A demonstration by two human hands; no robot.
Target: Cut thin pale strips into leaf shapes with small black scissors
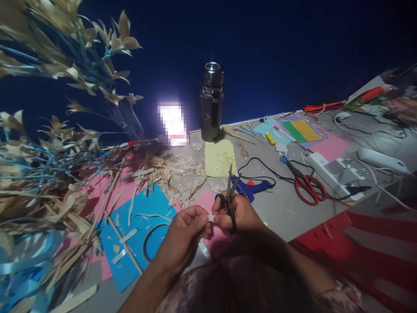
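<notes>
Close in front of me, my left hand (pixel 192 221) pinches one end of a small pale piece (pixel 211 218), perhaps a bit of dried husk. The thumb and a finger of my right hand (pixel 239 213) touch its other end. Black-handled scissors (pixel 232 191) hang on that same right hand, blades pointing up and away, slightly apart. Just beyond the scissors lies a blue glue gun (pixel 252 188) with a black cord. Below my hands is pink paper (pixel 221 244), and a blue sheet (pixel 130 234) with pale strips lies left of my left hand.
A steel flask (pixel 211 104) stands at the back beside a yellow sheet (pixel 220 158) and pale shavings (pixel 176 169). Husk flowers on blue stems (pixel 104 56) fill the left. Red-handled scissors (pixel 308 184), a power strip (pixel 332 174) and cables lie right. A red chair (pixel 368 248) is at lower right.
</notes>
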